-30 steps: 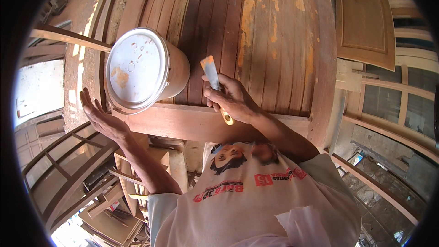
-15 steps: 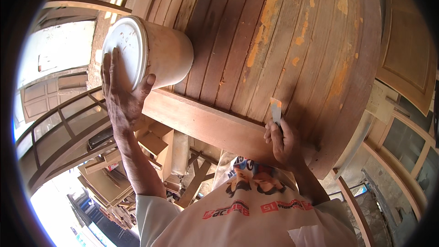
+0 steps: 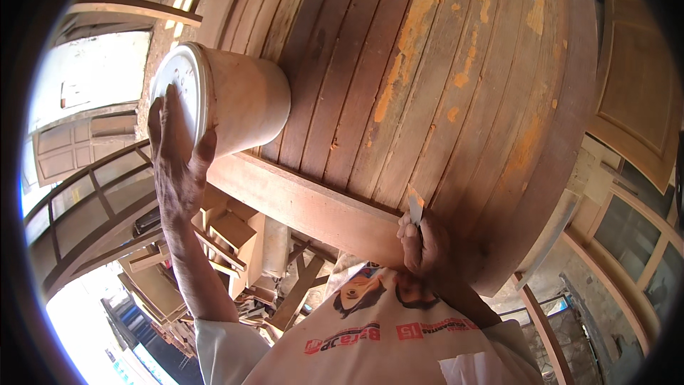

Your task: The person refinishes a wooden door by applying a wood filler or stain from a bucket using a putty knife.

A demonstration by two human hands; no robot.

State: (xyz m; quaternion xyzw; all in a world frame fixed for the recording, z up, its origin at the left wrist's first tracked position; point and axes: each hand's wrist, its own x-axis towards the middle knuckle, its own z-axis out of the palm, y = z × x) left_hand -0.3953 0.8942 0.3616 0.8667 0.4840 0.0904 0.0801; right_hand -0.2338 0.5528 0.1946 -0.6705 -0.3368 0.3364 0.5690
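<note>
So, gripping a scraper [image 3: 415,204] in the right hand [image 3: 426,246], with fingers and thumb clamped together on it (handle hidden inside) and only the blade, smeared with orange, poking out. Held close to the front rail [image 3: 306,203] of the wooden boards [image 3: 335,78]; cannot tell whether resting on the wood or just above. Laying the left hand [image 3: 178,178] on the lid [image 3: 187,70] of a white bucket [image 3: 249,96], with fingers spread apart and thumb by the rim. Seen on the boards near the left end of that rail: the same bucket, lid toward the left of the view. Farther out, up the right half of the boards, orange patches [image 3: 419,16] along the seams. Off to the right, beside the boards, a panelled door [image 3: 630,85]. Down to the left, scrap wood [image 3: 231,235] in a pile and a curved frame [image 3: 103,207].
</note>
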